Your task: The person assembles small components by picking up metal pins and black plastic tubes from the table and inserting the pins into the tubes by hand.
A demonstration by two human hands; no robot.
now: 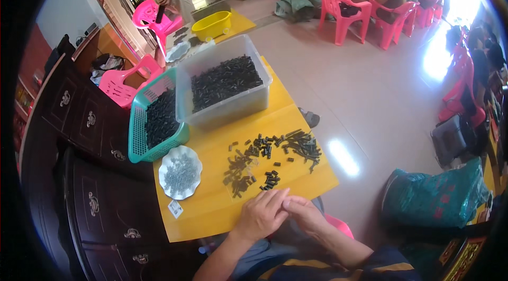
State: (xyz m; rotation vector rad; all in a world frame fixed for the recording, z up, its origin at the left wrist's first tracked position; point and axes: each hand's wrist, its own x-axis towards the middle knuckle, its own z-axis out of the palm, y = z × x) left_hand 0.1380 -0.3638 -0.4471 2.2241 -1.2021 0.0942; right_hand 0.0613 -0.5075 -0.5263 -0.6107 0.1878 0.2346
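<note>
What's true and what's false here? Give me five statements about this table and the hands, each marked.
1. The translucent rectangular plastic bin stands on the yellow table, right of the green perforated plastic basket. True.
2. The basket is empty. False: it holds a heap of short black pieces.
3. The round, scalloped white dish holds small grey pieces. True.
4. That dish is inside the bin. False: it sits left of the loose black pieces.
5. The left hand meets the right hand. True.

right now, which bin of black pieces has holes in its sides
The green basket, left of the clear tub: its walls are perforated, the clear tub's are solid.
</note>
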